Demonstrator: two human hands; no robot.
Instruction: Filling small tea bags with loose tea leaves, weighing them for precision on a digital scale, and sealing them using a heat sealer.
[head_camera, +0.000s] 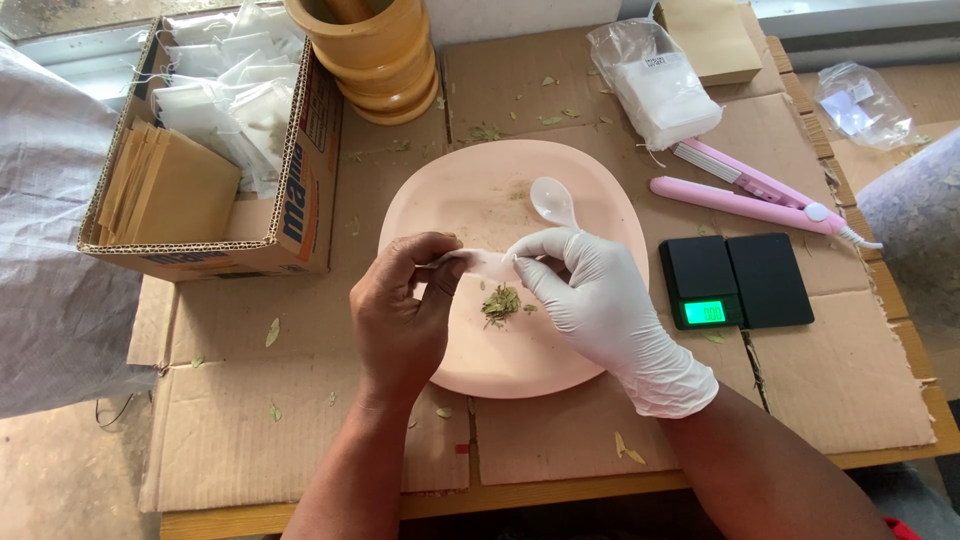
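Note:
My bare left hand and my white-gloved right hand pinch the two ends of a small white tea-bag pouch over a pale pink plate. My right hand also holds a clear plastic spoon, its bowl pointing away from me. A small heap of dried green leaves lies on the plate just below the pouch, between my hands.
A cardboard box with white pouches and brown envelopes stands at the left. A wooden mortar is behind the plate. At the right lie a pink heat sealer, a black pocket scale and a bag of white pouches.

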